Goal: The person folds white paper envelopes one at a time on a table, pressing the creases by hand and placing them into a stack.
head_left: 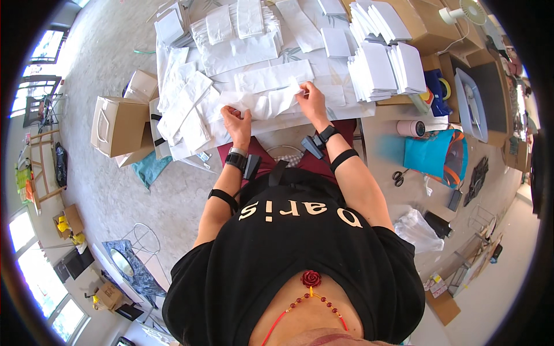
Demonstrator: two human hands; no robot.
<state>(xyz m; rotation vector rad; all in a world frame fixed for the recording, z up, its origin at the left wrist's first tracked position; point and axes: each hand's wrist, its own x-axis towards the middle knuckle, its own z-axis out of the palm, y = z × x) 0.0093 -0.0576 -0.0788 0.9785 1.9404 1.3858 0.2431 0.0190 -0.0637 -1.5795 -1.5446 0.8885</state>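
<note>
Between my hands a thin, see-through white bag (261,105) stretches along the table's near edge, crumpled in its middle. Fingers of my left hand (236,122) are closed on its left end. At its upper right corner, my right hand (312,104) pinches it between thumb and fingers. Another flat white bag (274,76) lies just beyond it on the patterned tablecloth (337,72). Loose white bags (183,112) overlap in a heap left of my left hand. Farther back is a thick pile of similar bags (236,52).
Stacks of white folded packets (372,70) stand at the table's right. Beyond them are cardboard boxes (430,26), a small fan (464,12) and a blue tape dispenser (437,92). A carton (118,126) sits left of the table; a turquoise bag (434,154) and scissors (398,178) are at right.
</note>
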